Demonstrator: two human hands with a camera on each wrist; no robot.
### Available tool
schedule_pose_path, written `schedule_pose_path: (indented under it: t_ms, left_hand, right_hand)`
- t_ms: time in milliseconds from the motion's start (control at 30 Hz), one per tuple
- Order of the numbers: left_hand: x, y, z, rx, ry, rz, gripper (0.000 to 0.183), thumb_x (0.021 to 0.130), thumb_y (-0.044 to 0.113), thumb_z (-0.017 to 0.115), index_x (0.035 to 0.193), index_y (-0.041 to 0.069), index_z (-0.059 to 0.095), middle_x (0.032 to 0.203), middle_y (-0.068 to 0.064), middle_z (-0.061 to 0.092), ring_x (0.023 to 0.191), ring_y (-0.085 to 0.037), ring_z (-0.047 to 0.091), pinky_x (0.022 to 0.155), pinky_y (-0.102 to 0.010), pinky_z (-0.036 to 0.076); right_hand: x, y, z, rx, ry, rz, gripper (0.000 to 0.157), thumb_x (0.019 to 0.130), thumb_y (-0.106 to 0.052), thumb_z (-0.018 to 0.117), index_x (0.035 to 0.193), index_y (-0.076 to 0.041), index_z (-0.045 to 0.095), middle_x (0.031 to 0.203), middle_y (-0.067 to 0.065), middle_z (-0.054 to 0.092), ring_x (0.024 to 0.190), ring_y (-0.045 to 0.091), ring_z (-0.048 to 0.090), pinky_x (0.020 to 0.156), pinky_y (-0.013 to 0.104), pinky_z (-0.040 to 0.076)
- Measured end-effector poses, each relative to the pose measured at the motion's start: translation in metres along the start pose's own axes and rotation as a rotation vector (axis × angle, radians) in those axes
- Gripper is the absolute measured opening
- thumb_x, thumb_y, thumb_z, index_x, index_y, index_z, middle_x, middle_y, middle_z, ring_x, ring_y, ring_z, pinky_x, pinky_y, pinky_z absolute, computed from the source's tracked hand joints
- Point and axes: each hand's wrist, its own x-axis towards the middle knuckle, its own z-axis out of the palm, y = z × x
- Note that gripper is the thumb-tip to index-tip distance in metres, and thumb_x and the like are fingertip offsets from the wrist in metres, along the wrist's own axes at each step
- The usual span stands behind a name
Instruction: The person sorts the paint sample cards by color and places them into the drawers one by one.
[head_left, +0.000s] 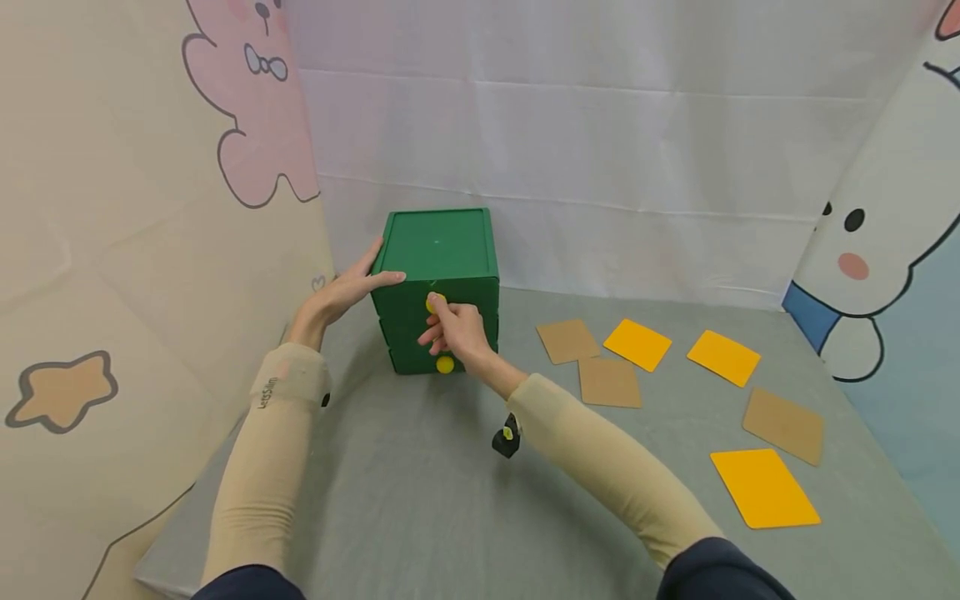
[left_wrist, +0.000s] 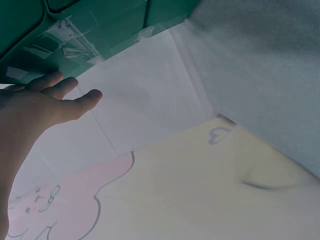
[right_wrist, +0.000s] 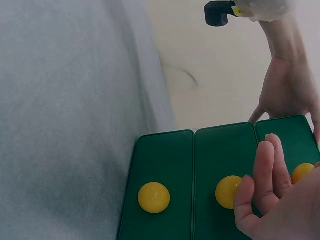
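A green box of three stacked drawers (head_left: 442,246) stands on the grey cloth, each drawer front bearing a round yellow knob. My right hand (head_left: 461,333) pinches the top drawer's knob (right_wrist: 302,172) between thumb and forefinger, its other fingers loosely bent in front of the middle knob (right_wrist: 228,192). The bottom knob (head_left: 445,364) is uncovered. All three drawers look closed. On the box's left side lies my left hand (head_left: 341,296), its thumb along the top front edge and its fingers spread along the side. Clear tape (left_wrist: 70,42) shows on that side in the left wrist view.
To the right, yellow cards (head_left: 637,344) and brown cards (head_left: 568,342) lie scattered on the grey cloth (head_left: 420,500). A white curtain (head_left: 600,167) hangs behind the box. Cartoon-printed sheets (head_left: 150,250) stand at left and right. A small black device (head_left: 507,437) hangs at my right wrist.
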Motion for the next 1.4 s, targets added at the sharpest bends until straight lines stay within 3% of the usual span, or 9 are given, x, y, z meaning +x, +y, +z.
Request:
schedule_pose_path:
  t_ms: [100, 300, 433, 533, 800, 1033, 1400]
  left_hand:
    - [0.000, 0.000, 0.000, -0.006, 0.001, 0.000, 0.093, 0.095, 0.043, 0.054, 0.154, 0.028, -0.017, 0.161, 0.004, -0.021, 0.150, -0.025, -0.017, 0.119, -0.063, -0.001]
    - [-0.002, 0.000, 0.001, -0.013, 0.003, 0.000, 0.093, 0.095, 0.043, 0.053, 0.154, 0.027, -0.018, 0.161, 0.004, -0.021, 0.150, -0.025, -0.017, 0.119, -0.062, -0.001]
    - [-0.002, -0.001, 0.000, -0.008, 0.000, 0.006, 0.094, 0.095, 0.044, 0.054, 0.154, 0.028, -0.017, 0.161, 0.004, -0.021, 0.150, -0.025, -0.016, 0.118, -0.063, -0.001]
    - [-0.003, 0.000, 0.000, -0.009, 0.003, 0.007, 0.094, 0.095, 0.044, 0.054, 0.153, 0.030, -0.017, 0.161, 0.005, -0.021, 0.150, -0.025, -0.016, 0.119, -0.063, -0.001]
    - [-0.004, 0.000, 0.001, -0.012, 0.007, 0.016, 0.093, 0.095, 0.043, 0.054, 0.153, 0.028, -0.017, 0.161, 0.005, -0.020, 0.150, -0.025, -0.015, 0.119, -0.062, -0.001]
    - [-0.003, -0.001, 0.002, -0.014, 0.005, 0.002, 0.093, 0.095, 0.045, 0.054, 0.153, 0.032, -0.018, 0.161, 0.006, -0.021, 0.150, -0.025, -0.016, 0.119, -0.062, 0.000]
    - [-0.003, -0.002, 0.001, -0.003, 0.008, -0.010, 0.094, 0.094, 0.046, 0.054, 0.154, 0.029, -0.016, 0.161, 0.004, -0.020, 0.150, -0.027, -0.015, 0.118, -0.064, 0.002]
  right_hand:
    - [0.001, 0.000, -0.001, -0.008, -0.007, 0.004, 0.065, 0.097, -0.054, 0.047, 0.103, 0.008, 0.065, 0.069, 0.009, 0.072, 0.050, 0.016, 0.062, 0.067, 0.030, 0.059]
    - [-0.007, 0.005, -0.007, -0.008, -0.110, 0.032, 0.071, 0.093, -0.060, 0.050, 0.109, 0.008, 0.064, 0.077, 0.012, 0.074, 0.062, 0.023, 0.067, 0.085, 0.047, 0.055]
    - [-0.015, 0.021, -0.014, -0.022, -0.194, 0.101, 0.070, 0.091, -0.058, 0.055, 0.115, 0.007, 0.062, 0.082, 0.012, 0.075, 0.069, 0.026, 0.069, 0.078, 0.038, 0.055]
    - [-0.016, 0.034, -0.017, -0.023, -0.214, 0.168, 0.071, 0.090, -0.059, 0.055, 0.121, 0.005, 0.060, 0.083, 0.011, 0.075, 0.067, 0.021, 0.068, 0.076, 0.032, 0.054]
    - [-0.004, 0.054, -0.011, 0.058, -0.163, 0.198, 0.070, 0.090, -0.060, 0.053, 0.123, 0.001, 0.061, 0.090, 0.014, 0.075, 0.068, 0.019, 0.069, 0.095, 0.052, 0.050]
    - [0.004, 0.059, -0.003, 0.100, -0.068, 0.156, 0.057, 0.092, -0.052, 0.055, 0.109, 0.001, 0.069, 0.072, 0.004, 0.074, 0.057, 0.011, 0.063, 0.092, 0.051, 0.051]
    - [0.001, 0.061, 0.003, 0.142, -0.011, 0.100, 0.050, 0.095, -0.041, 0.057, 0.105, 0.007, 0.069, 0.067, 0.008, 0.072, 0.054, 0.014, 0.062, 0.089, 0.050, 0.054]
